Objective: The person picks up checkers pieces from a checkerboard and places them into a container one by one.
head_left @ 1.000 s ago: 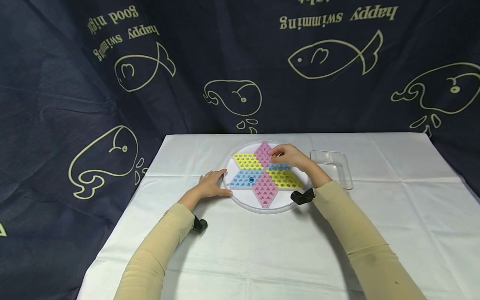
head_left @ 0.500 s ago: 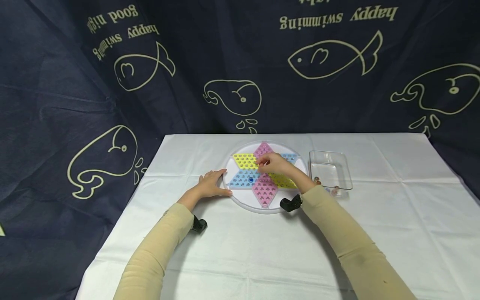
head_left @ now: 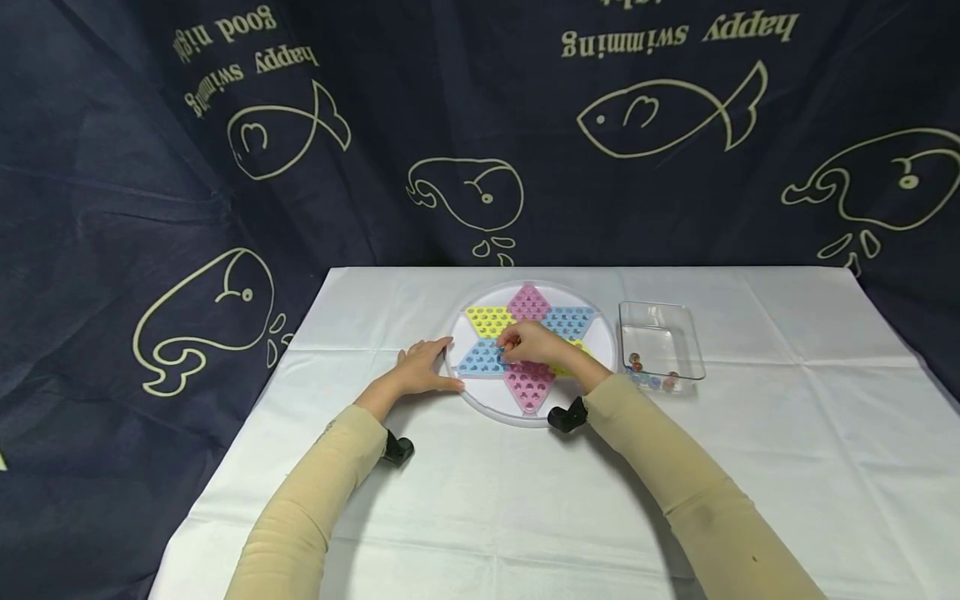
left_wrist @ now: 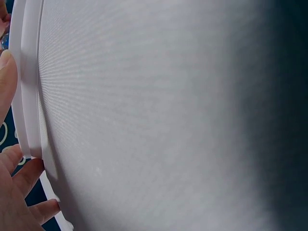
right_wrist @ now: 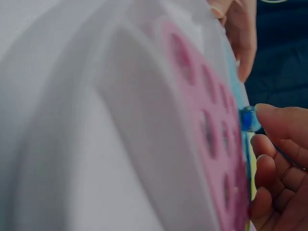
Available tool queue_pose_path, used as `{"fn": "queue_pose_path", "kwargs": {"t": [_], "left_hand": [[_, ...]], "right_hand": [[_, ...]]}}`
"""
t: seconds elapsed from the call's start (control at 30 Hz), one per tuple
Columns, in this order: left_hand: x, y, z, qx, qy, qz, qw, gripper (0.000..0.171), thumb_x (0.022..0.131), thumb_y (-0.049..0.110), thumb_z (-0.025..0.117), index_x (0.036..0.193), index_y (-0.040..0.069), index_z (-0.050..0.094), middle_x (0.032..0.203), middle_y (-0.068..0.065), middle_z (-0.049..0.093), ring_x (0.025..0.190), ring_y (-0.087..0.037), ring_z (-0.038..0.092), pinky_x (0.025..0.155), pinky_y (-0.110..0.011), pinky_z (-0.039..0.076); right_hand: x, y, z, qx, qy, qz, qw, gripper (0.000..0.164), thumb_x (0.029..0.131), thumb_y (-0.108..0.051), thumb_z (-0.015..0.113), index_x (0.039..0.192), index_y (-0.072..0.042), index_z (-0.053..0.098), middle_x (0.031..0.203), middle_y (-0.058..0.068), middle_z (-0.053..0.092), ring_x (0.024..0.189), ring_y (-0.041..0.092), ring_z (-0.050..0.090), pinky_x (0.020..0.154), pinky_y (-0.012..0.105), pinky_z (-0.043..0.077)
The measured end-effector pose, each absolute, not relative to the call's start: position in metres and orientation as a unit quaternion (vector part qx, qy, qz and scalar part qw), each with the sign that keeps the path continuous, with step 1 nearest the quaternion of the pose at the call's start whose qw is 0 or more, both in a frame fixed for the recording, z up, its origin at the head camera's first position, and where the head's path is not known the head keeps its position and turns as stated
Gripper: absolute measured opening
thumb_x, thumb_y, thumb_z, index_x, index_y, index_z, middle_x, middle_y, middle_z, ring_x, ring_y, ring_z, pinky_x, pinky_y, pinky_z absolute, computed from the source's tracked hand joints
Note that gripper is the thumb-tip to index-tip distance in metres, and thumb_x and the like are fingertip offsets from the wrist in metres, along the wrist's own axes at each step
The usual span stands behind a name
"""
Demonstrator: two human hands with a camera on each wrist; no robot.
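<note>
A round white Chinese checkers board with a pink, yellow and blue star of holes lies on the table. My left hand is at its left rim, thumb and fingers spread along the edge; the left wrist view has the thumb against the rim. Over the blue point nearest that hand, my right hand pinches a blue marble between thumb and forefinger. In the right wrist view the marble is right at the board's surface, and the other fingers curl close over the holes.
Right of the board stands a clear plastic box with several marbles gathered at its near side. A white cloth covers the table. Behind hangs a dark blue curtain printed with fish and whales.
My right hand has moved left and nearer across the board, from the far blue point to the near-left blue one, where it pinches the blue marble. My left hand has stayed at the rim.
</note>
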State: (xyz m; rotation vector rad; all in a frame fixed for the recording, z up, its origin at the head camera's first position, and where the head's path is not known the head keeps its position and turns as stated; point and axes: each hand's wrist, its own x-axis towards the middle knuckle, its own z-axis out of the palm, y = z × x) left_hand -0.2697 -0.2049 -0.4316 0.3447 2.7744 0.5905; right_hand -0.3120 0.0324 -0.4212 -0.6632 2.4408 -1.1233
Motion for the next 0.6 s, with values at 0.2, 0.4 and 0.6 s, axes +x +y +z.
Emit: {"fn": "queue_pose_path", "kwargs": {"t": [0.2,0.4,0.6], "left_hand": [[-0.2704,-0.2062,-0.4324,0.119,0.96,0.206,0.146,0.091,0.075,0.049,0.07,0.145,0.011,0.025,0.148,-0.013,0.028,0.137,-0.04,0.015,0.106,-0.064,0.006],[-0.2701,-0.2084,-0.4327,0.127,0.956,0.225,0.141,0.098,0.068,0.061,0.068,0.144,0.013,0.028,0.147,-0.013,0.031,0.136,-0.042,0.016,0.104,-0.066,0.005],[-0.2716,-0.2072,-0.4336,0.12,0.956,0.223,0.147,0.096,0.071,0.055,0.07,0.145,0.012,0.027,0.148,-0.013,0.029,0.137,-0.04,0.014,0.106,-0.064,0.003]], "right_hand": [[-0.3083,0.0272,-0.4223,-0.239,0.872,-0.383,0.19,0.02,0.075,-0.002,0.068,0.095,0.0,0.066,0.077,0.003,0.057,0.069,0.011,0.047,0.063,0.019,0.043],[-0.3066,0.0277,-0.4227,-0.259,0.878,-0.362,0.178,0.015,0.077,-0.004,0.068,0.091,0.0,0.066,0.077,0.003,0.058,0.07,0.011,0.047,0.064,0.019,0.043],[-0.3073,0.0288,-0.423,-0.256,0.878,-0.364,0.174,0.014,0.077,-0.006,0.069,0.09,-0.001,0.066,0.077,0.003,0.058,0.069,0.011,0.048,0.063,0.019,0.043]]}}
